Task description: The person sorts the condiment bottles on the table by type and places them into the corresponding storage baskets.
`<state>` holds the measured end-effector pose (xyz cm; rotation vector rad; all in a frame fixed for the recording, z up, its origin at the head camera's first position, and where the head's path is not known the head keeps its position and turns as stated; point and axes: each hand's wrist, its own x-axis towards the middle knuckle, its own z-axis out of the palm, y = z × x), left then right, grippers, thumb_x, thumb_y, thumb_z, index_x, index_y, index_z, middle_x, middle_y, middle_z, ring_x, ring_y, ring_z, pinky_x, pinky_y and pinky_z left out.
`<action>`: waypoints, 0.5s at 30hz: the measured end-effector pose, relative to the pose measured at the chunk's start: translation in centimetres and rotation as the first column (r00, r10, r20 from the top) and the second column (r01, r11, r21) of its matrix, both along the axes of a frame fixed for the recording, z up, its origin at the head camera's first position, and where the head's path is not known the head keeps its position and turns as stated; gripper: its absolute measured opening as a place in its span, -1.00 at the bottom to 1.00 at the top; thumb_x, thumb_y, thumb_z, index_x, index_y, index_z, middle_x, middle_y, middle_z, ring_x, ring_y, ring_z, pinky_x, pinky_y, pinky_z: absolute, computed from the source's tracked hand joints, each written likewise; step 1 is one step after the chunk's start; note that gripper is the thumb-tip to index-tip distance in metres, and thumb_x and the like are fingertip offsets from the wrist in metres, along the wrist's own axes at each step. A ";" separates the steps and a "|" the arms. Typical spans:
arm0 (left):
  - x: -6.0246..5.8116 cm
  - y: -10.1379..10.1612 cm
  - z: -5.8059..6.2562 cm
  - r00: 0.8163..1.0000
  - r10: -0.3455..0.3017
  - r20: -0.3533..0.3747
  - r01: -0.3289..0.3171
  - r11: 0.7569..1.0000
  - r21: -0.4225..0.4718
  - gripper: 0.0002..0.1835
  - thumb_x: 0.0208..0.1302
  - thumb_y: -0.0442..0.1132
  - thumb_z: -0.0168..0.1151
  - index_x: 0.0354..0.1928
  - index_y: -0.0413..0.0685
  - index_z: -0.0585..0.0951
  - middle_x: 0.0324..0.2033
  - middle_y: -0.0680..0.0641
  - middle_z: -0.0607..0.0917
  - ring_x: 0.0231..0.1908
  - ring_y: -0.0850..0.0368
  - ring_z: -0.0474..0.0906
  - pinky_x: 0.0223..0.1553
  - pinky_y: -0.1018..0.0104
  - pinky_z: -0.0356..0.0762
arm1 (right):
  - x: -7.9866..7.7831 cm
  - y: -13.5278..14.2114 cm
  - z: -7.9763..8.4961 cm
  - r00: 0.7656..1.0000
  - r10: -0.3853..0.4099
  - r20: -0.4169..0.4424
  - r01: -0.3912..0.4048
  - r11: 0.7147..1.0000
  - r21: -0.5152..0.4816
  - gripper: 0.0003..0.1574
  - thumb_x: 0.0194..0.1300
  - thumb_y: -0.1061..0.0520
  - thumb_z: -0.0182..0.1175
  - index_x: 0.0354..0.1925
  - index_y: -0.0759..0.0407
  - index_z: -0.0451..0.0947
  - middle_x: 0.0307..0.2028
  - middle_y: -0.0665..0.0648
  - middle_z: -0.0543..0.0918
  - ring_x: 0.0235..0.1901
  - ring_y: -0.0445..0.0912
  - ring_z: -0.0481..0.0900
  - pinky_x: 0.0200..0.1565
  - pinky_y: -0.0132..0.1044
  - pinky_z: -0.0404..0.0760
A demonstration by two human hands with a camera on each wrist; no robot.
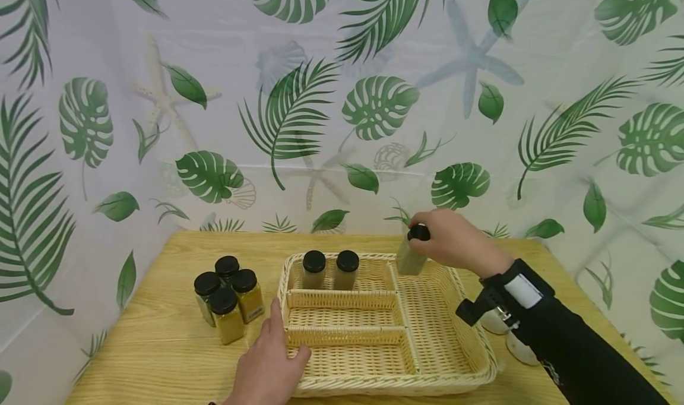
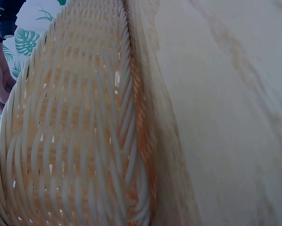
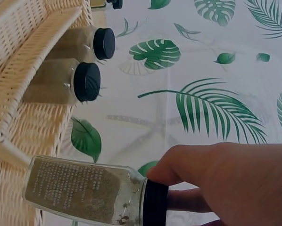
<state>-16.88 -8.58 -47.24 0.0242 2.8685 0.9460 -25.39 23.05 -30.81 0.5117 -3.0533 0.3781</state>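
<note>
In the head view my right hand [image 1: 446,239] pinches a glass spice jar [image 1: 410,259] by its black lid, over the back right part of a wicker basket [image 1: 392,385]. The right wrist view shows this jar tilted, with printed text and greyish-brown powder inside. My left hand [image 1: 271,360] rests at the basket's front left corner, fingers fairly straight along the outside and thumb over the rim. Two black-lidded jars, one left [image 1: 313,269] and one right [image 1: 346,269], stand in the back left compartment. The left wrist view shows the basket's woven side [image 2: 75,117].
Several black-lidded jars with yellowish contents [image 1: 231,325] stand grouped on the wooden table [image 1: 155,345] left of the basket. Whitish round objects [image 1: 521,348] sit to its right, partly behind the right forearm. Leaf-patterned cloth [image 1: 320,126] hangs behind the table.
</note>
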 end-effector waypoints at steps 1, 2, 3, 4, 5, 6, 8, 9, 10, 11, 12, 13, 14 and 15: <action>0.0 0.0 0.0 1.000 0.000 0.003 0.000 1.000 0.001 0.09 0.25 0.13 0.25 0.60 -0.17 -0.12 0.27 -0.32 0.48 -0.14 -0.14 0.67 -0.35 -0.06 0.58 | -0.1 -0.3 -0.2 1.000 0.007 0.000 -0.007 1.000 -0.001 -0.58 0.34 0.10 0.21 0.10 0.25 0.62 -0.12 0.21 0.71 -0.38 -0.08 0.52 -0.35 -0.22 0.46; 0.0 0.0 0.1 1.000 0.000 0.005 0.000 1.000 0.002 0.09 0.25 0.13 0.25 0.60 -0.17 -0.12 0.28 -0.32 0.47 -0.14 -0.14 0.67 -0.34 -0.07 0.58 | -0.3 -0.5 -0.4 1.000 0.011 0.000 -0.011 1.000 -0.002 -0.58 0.34 0.10 0.20 0.11 0.25 0.62 -0.13 0.21 0.71 -0.40 -0.07 0.50 -0.37 -0.23 0.44; 0.0 0.0 0.1 1.000 0.000 0.005 0.000 1.000 0.003 0.09 0.25 0.13 0.25 0.60 -0.17 -0.12 0.27 -0.32 0.47 -0.13 -0.14 0.67 -0.33 -0.08 0.58 | -0.4 -0.7 -0.7 1.000 0.016 -0.006 -0.017 1.000 -0.006 -0.59 0.34 0.11 0.21 0.10 0.25 0.63 -0.13 0.21 0.71 -0.40 -0.08 0.50 -0.37 -0.24 0.44; 0.0 0.0 0.1 1.000 0.000 0.006 0.000 1.000 0.003 0.09 0.25 0.13 0.24 0.60 -0.17 -0.12 0.28 -0.32 0.47 -0.13 -0.14 0.67 -0.33 -0.08 0.58 | -0.5 -1.0 -0.9 1.000 0.022 -0.010 -0.022 1.000 -0.009 -0.58 0.34 0.11 0.21 0.10 0.25 0.63 -0.12 0.21 0.71 -0.39 -0.08 0.50 -0.37 -0.24 0.43; 0.0 0.0 0.0 1.000 -0.001 0.005 0.001 1.000 0.003 0.09 0.25 0.13 0.24 0.60 -0.17 -0.12 0.27 -0.32 0.47 -0.13 -0.14 0.67 -0.33 -0.08 0.58 | -0.6 -1.2 -1.0 1.000 0.025 -0.015 -0.025 1.000 -0.014 -0.59 0.33 0.11 0.21 0.09 0.25 0.63 -0.13 0.21 0.71 -0.39 -0.07 0.49 -0.37 -0.24 0.43; 0.0 0.0 0.0 1.000 -0.001 0.005 0.001 1.000 0.003 0.09 0.25 0.13 0.24 0.60 -0.18 -0.12 0.27 -0.32 0.48 -0.13 -0.14 0.67 -0.34 -0.08 0.58 | -0.6 -1.4 -1.2 0.999 0.031 -0.019 -0.032 0.999 -0.019 -0.60 0.33 0.11 0.21 0.09 0.25 0.64 -0.13 0.21 0.71 -0.38 -0.07 0.50 -0.37 -0.24 0.43; 0.0 0.1 0.0 1.000 -0.001 0.003 0.001 1.000 0.004 0.09 0.25 0.13 0.24 0.60 -0.17 -0.12 0.27 -0.31 0.48 -0.14 -0.14 0.67 -0.36 -0.06 0.57 | -0.8 -1.9 -1.6 0.999 0.039 -0.026 -0.039 0.999 -0.027 -0.61 0.33 0.11 0.22 0.08 0.23 0.64 -0.13 0.20 0.70 -0.36 -0.07 0.51 -0.34 -0.23 0.45; 0.0 0.0 0.0 1.000 0.000 0.005 0.000 1.000 0.004 0.09 0.25 0.13 0.24 0.60 -0.17 -0.12 0.27 -0.31 0.48 -0.15 -0.13 0.67 -0.38 -0.05 0.56 | -0.8 -2.1 -1.7 0.999 0.043 -0.027 -0.044 0.999 -0.031 -0.61 0.33 0.11 0.22 0.08 0.23 0.64 -0.12 0.20 0.70 -0.34 -0.07 0.51 -0.32 -0.23 0.46; 0.0 0.0 0.0 1.000 0.000 0.006 0.000 1.000 0.004 0.09 0.25 0.13 0.24 0.61 -0.17 -0.13 0.27 -0.31 0.48 -0.16 -0.12 0.67 -0.39 -0.04 0.55 | -0.9 -2.3 -1.9 0.999 0.045 -0.025 -0.046 0.998 -0.034 -0.61 0.33 0.10 0.23 0.08 0.22 0.64 -0.12 0.19 0.70 -0.33 -0.07 0.52 -0.31 -0.23 0.47; 0.0 0.0 0.0 1.000 0.001 0.008 -0.001 1.000 0.004 0.09 0.25 0.13 0.24 0.61 -0.16 -0.13 0.27 -0.31 0.48 -0.17 -0.11 0.67 -0.41 -0.03 0.54 | -1.0 -2.6 -2.0 0.999 0.049 -0.023 -0.050 0.998 -0.038 -0.62 0.34 0.10 0.23 0.07 0.21 0.64 -0.12 0.18 0.70 -0.32 -0.07 0.52 -0.30 -0.22 0.48; -0.1 0.0 0.0 1.000 0.002 0.012 -0.002 1.000 0.005 0.09 0.25 0.13 0.24 0.61 -0.16 -0.13 0.27 -0.31 0.48 -0.19 -0.10 0.67 -0.43 -0.01 0.53 | -1.0 -2.8 -2.2 0.999 0.052 -0.016 -0.053 0.998 -0.042 -0.62 0.34 0.09 0.23 0.08 0.21 0.64 -0.12 0.18 0.70 -0.32 -0.07 0.52 -0.29 -0.22 0.48; -0.1 0.0 0.0 1.000 0.002 0.015 -0.002 1.000 0.006 0.09 0.25 0.13 0.23 0.61 -0.16 -0.13 0.27 -0.31 0.48 -0.21 -0.09 0.67 -0.44 0.00 0.52 | -1.1 -2.9 -2.3 0.998 0.054 -0.011 -0.054 0.998 -0.041 -0.62 0.35 0.09 0.23 0.08 0.21 0.64 -0.12 0.17 0.70 -0.31 -0.07 0.53 -0.28 -0.22 0.49; -0.1 0.0 0.0 1.000 0.003 0.018 -0.003 1.000 0.006 0.09 0.25 0.14 0.23 0.61 -0.15 -0.13 0.27 -0.30 0.48 -0.22 -0.09 0.67 -0.45 0.01 0.52 | -1.2 -3.1 -2.5 0.998 0.057 -0.006 -0.057 0.998 -0.040 -0.63 0.35 0.09 0.24 0.07 0.20 0.64 -0.12 0.16 0.70 -0.31 -0.08 0.53 -0.28 -0.22 0.49; -0.1 0.0 0.0 1.000 0.004 0.021 -0.004 1.000 0.006 0.09 0.25 0.14 0.23 0.61 -0.15 -0.13 0.27 -0.30 0.48 -0.23 -0.08 0.66 -0.45 0.01 0.51 | -1.2 -3.3 -2.7 0.998 0.059 0.001 -0.059 0.997 -0.041 -0.63 0.36 0.09 0.23 0.07 0.21 0.64 -0.12 0.16 0.70 -0.31 -0.08 0.53 -0.28 -0.22 0.50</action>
